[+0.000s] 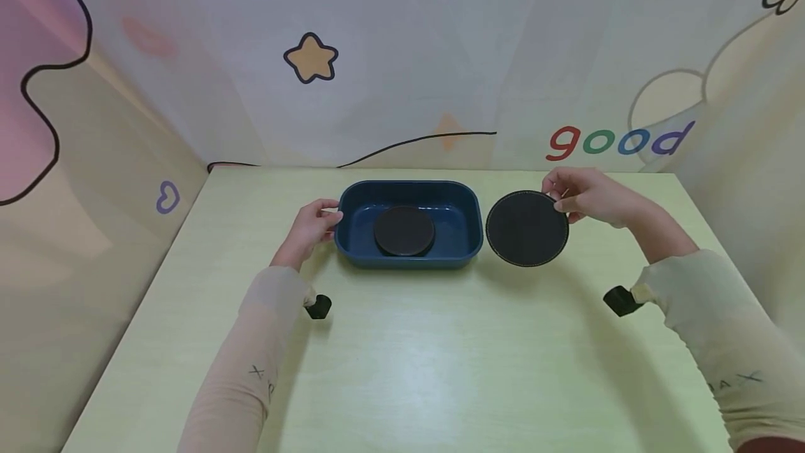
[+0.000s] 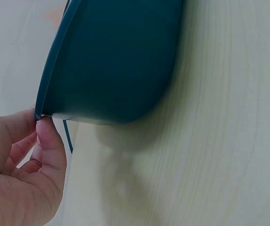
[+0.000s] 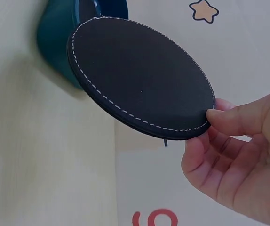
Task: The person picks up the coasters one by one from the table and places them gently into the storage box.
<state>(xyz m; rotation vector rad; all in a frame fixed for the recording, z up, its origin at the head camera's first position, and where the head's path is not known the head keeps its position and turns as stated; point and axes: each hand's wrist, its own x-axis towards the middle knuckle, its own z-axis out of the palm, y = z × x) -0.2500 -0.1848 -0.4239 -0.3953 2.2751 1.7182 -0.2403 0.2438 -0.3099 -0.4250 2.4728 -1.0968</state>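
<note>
A dark blue rectangular basin (image 1: pixel 352 254) with rounded corners sits toward the back of the table. Inside it lies a round black disc (image 1: pixel 404 231), off the middle toward the front wall. My left hand (image 1: pixel 312 224) pinches the basin's left rim between thumb and fingers; the left wrist view shows the same grip on the blue wall (image 2: pixel 111 61). Just right of the basin, my right hand (image 1: pixel 588 196) holds a round black coaster (image 1: pixel 527 229) by its edge, raised over the table. White stitching runs around the coaster (image 3: pixel 139 80) in the right wrist view.
A pale wood-grain table (image 1: pixel 440 355) spreads out in front of the basin. Behind it hangs a printed cloth backdrop (image 1: pixel 402 40) with a star and the word "good", and more cloth covers both sides. A small black block (image 1: pixel 319 307) is attached at each sleeve cuff.
</note>
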